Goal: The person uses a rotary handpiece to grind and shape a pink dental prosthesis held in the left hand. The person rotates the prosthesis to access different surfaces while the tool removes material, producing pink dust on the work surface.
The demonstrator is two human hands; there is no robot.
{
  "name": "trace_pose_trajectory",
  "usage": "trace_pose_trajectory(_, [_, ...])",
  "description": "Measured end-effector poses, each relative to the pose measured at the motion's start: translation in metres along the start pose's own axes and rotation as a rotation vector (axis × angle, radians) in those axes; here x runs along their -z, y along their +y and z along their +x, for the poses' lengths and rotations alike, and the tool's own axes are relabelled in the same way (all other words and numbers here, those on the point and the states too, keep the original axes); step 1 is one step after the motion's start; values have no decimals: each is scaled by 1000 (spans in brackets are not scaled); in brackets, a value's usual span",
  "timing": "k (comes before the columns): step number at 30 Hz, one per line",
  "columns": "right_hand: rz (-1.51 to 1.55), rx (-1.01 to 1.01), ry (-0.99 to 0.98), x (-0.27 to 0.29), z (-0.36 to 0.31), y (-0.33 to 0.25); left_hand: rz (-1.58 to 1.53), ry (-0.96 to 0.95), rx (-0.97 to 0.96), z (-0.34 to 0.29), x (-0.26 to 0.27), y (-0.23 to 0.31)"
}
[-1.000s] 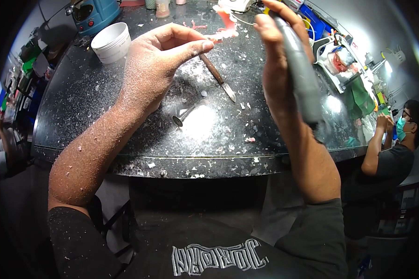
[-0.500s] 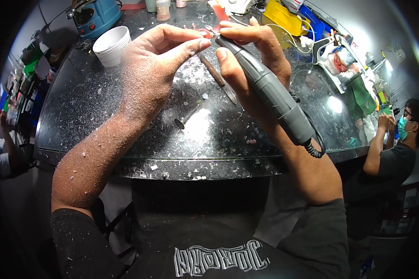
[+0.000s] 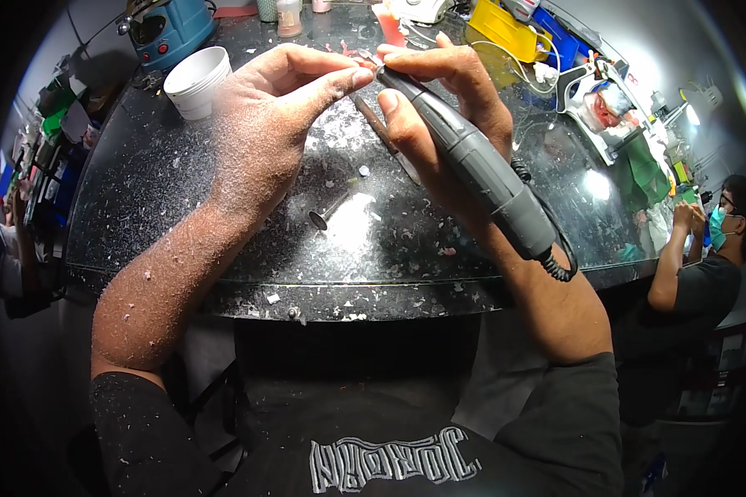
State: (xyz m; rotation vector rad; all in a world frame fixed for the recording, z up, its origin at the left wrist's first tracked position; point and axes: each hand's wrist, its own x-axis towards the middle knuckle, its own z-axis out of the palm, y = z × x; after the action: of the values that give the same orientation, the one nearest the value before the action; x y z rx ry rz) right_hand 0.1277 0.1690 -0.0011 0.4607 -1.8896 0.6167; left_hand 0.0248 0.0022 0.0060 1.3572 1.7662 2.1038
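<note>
My left hand (image 3: pixel 261 124), dusted with pale powder, is closed with thumb and fingertips pinching a small pink piece (image 3: pixel 363 60), mostly hidden by the fingers. My right hand (image 3: pixel 464 87) grips a dark grey rotary handpiece (image 3: pixel 481 166) with a coiled cord at its rear end. The handpiece's nose points up and left, and its thin metal bit meets or nearly meets the pink piece; contact is too small to tell. Below the hands lies a spatula (image 3: pixel 375 124) with a brown handle, partly behind my right hand. A small mandrel with a round head (image 3: pixel 319 220) lies nearer me.
A white plastic tub (image 3: pixel 197 87) stands beyond my left wrist, near a blue machine (image 3: pixel 174 37). Pale dust and crumbs cover the dark tabletop (image 3: pixel 265 257). At the right are a yellow bin (image 3: pixel 501 35), a white frame (image 3: pixel 576 87) and a masked person (image 3: pixel 709 257).
My right hand and the handpiece have shifted slightly left, toward my left fingertips. My left hand keeps its pinch and has barely moved.
</note>
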Motion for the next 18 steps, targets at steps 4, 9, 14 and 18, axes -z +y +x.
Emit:
trace_pose_trajectory(4, [37, 22, 18, -3, 1, 3, -12, 12, 13, 1, 1, -1])
trace_pose_trajectory(9, [63, -83, -73, 2, -2, -4, -39, 15, 7, 0, 1, -3])
trace_pose_trajectory(14, [65, -131, -70, 2, -3, -5, -10, 9, 8, 0, 1, -1])
trace_pose_trajectory(18, [106, -149, -57, 1, -4, -4, 5, 0, -1, 0, 0, -1])
